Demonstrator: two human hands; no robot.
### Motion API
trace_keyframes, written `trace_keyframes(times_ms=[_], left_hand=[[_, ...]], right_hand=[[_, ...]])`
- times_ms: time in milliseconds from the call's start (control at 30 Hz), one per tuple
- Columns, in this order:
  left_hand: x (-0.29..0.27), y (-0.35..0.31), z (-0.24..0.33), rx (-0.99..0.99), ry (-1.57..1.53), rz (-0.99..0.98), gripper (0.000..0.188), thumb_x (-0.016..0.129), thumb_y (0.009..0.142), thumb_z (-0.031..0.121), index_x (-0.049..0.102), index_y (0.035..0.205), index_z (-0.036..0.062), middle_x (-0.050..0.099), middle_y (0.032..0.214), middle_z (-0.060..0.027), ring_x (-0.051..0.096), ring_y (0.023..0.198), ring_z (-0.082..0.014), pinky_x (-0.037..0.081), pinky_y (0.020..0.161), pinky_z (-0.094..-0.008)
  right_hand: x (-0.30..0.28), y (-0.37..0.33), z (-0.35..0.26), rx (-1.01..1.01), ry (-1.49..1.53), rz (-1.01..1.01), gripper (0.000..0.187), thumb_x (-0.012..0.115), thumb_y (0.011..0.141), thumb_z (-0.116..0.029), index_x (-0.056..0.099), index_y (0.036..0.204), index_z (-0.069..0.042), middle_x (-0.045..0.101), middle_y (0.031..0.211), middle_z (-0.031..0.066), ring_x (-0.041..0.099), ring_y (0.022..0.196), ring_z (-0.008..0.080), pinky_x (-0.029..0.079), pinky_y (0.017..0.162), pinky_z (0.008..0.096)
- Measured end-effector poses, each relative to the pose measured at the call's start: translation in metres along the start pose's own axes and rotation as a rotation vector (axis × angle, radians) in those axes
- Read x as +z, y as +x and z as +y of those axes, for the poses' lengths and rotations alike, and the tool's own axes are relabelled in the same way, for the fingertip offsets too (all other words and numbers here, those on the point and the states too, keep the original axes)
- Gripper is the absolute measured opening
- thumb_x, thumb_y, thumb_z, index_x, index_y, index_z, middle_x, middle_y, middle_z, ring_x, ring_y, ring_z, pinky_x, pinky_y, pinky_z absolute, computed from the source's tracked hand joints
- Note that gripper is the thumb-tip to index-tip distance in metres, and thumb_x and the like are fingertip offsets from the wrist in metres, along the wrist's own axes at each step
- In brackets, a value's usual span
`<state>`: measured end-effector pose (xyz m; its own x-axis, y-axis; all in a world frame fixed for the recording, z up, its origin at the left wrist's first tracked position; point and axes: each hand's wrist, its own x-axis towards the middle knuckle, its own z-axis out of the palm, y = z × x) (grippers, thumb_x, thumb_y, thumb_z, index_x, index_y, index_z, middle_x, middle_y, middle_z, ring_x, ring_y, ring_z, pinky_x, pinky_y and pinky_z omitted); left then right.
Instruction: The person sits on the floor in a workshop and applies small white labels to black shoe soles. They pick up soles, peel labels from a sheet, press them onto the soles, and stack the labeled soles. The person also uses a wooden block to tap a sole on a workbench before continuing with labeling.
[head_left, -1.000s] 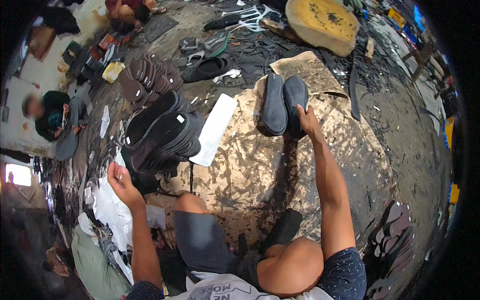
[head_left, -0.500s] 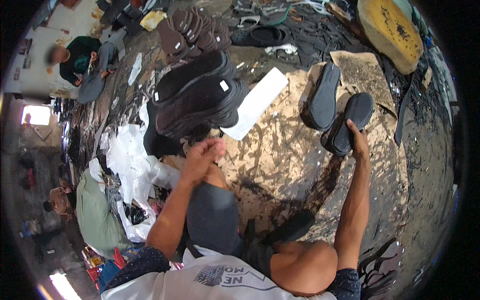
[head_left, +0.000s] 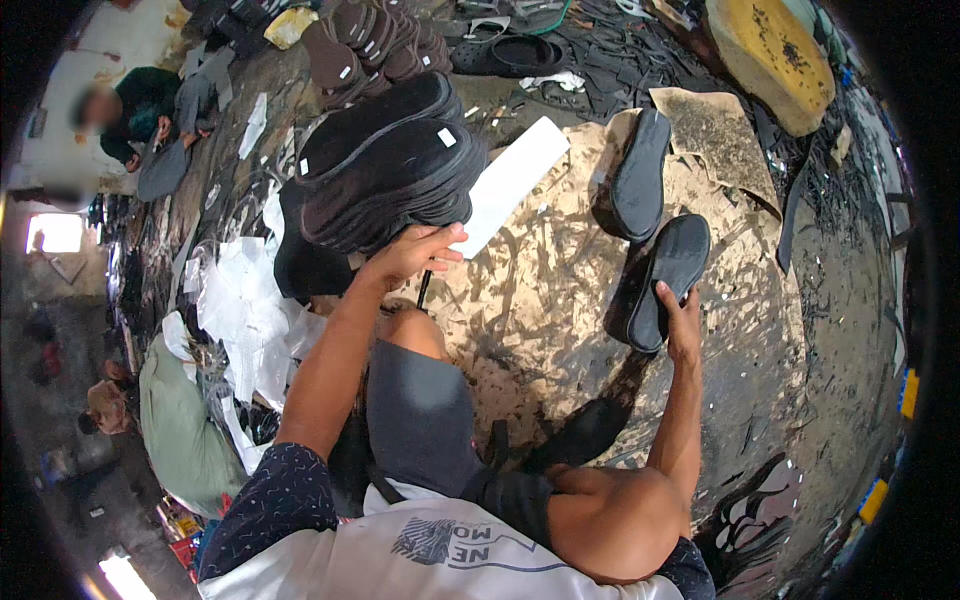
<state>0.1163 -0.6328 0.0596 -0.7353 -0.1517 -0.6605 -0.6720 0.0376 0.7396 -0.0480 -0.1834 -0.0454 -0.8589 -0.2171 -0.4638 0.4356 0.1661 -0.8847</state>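
My right hand point(head_left: 682, 318) grips the near end of a thick black shoe sole point(head_left: 672, 270), thumb on top and fingers along its side. A matching black sole point(head_left: 640, 175) lies just beyond it on the brown sheet. On the left, my left hand point(head_left: 412, 255) is at the near edge of a stack of dark insoles point(head_left: 395, 185), its fingers stretched out. Whether it touches the stack I cannot tell. Just under its fingers shows a thin black stick-like thing point(head_left: 425, 290). A white strip point(head_left: 515, 185) lies beside the stack.
The brown stained sheet point(head_left: 540, 330) covers the floor before me. Brown insoles point(head_left: 375, 50) are heaped at the far left, near a black clog point(head_left: 520, 56). A yellow block point(head_left: 775, 65) stands far right. White plastic scraps point(head_left: 245, 310) lie left; another person point(head_left: 150, 110) sits beyond.
My right hand has drawn the gripped sole nearer and leftward, away from its match. My left hand has moved up toward the insole stack, its fingers stretching out. The view has shifted slightly.
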Motion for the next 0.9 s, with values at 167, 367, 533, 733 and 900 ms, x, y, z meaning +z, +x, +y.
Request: trace_keyframes(times_ms=[167,367,533,733,900], left_hand=[[0.014,-0.007,0.025,-0.032,-0.196,0.129,0.078,0.050,0.102,0.062,0.050,0.143,-0.0044,0.061,0.138,-0.0159,0.063,0.122,-0.0277,0.049,0.100,-0.0406],[0.023,-0.001,0.031,-0.013,-0.175,0.168,0.076,0.046,0.104,0.061,0.052,0.141,-0.0051,0.060,0.139,-0.0152,0.062,0.124,-0.0276,0.048,0.102,-0.0413],[0.032,0.002,0.003,0.103,-0.144,0.258,0.071,0.051,0.102,0.058,0.056,0.139,-0.0016,0.063,0.133,-0.0137,0.065,0.115,-0.0242,0.049,0.098,-0.0367],[0.055,0.021,-0.086,0.047,-0.243,0.828,0.057,0.074,0.093,0.045,0.058,0.124,0.0001,0.065,0.095,-0.0012,0.059,0.088,-0.0098,0.050,0.080,-0.0314],[0.096,0.041,-0.041,0.040,0.025,0.687,0.045,0.068,0.099,0.031,0.065,0.119,-0.0082,0.071,0.115,-0.0194,0.066,0.110,-0.0293,0.049,0.092,-0.0411]], right_hand=[[-0.001,-0.003,0.003,-0.003,0.009,0.007,0.104,0.082,0.086,-0.037,0.021,0.157,0.008,0.049,0.146,0.0254,0.052,0.131,0.0338,0.042,0.109,0.0399],[0.016,-0.040,0.007,0.116,0.078,-0.045,0.104,0.081,0.087,-0.034,0.015,0.157,0.006,0.047,0.146,0.0279,0.053,0.129,0.0352,0.045,0.109,0.0411],[0.080,-0.117,0.031,0.254,0.200,-0.092,0.117,0.087,0.082,-0.033,0.007,0.159,0.005,0.034,0.154,0.0285,0.044,0.138,0.0364,0.037,0.116,0.0434],[0.103,-0.125,0.036,-0.002,-0.425,0.052,0.117,0.089,0.078,-0.041,0.017,0.157,0.008,0.031,0.152,0.0305,0.031,0.144,0.0395,0.028,0.120,0.0466],[0.064,-0.122,0.026,-0.177,-0.527,0.205,0.100,0.083,0.085,-0.036,0.025,0.155,0.007,0.030,0.154,0.0296,0.036,0.141,0.0416,0.033,0.117,0.0489]])
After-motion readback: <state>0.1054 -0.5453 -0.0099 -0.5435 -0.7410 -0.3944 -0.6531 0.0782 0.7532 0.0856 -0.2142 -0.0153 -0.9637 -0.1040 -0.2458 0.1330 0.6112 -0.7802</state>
